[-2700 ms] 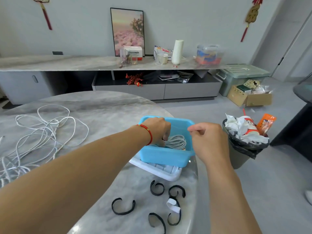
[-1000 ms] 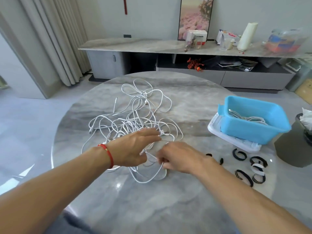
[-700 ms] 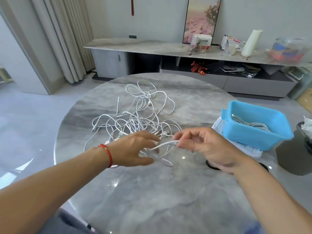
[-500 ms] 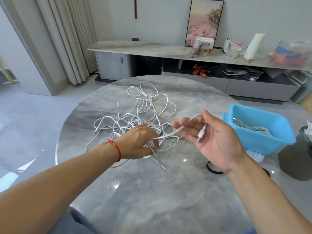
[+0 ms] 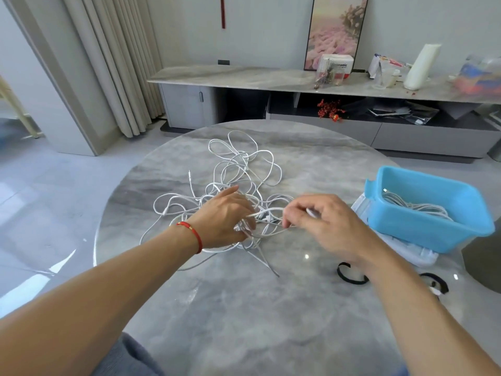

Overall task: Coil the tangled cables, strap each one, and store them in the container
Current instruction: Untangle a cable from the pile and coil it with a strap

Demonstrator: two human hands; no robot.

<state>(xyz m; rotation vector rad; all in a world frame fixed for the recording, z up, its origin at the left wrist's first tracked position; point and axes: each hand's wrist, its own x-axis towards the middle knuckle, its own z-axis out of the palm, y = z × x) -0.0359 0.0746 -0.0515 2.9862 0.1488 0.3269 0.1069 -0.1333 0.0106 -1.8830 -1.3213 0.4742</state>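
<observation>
Cable end pinched in my right hand (image 5: 322,221), while my left hand (image 5: 225,215) grips strands of the tangled white cables (image 5: 238,185) on the marble table (image 5: 244,308). I'd draw slowly, left hand pinning loops, before coiling toward the blue container (image 5: 423,229).

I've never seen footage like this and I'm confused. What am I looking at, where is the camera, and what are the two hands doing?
No machine here: a person wears a camera on the head, looking down at their own arms. On the round table lies a tangle of white cables. The left hand, with a red wrist string, rests in the tangle. The right hand pinches one cable end. At right stands a blue container with coiled cable inside; black straps lie nearby.
</observation>
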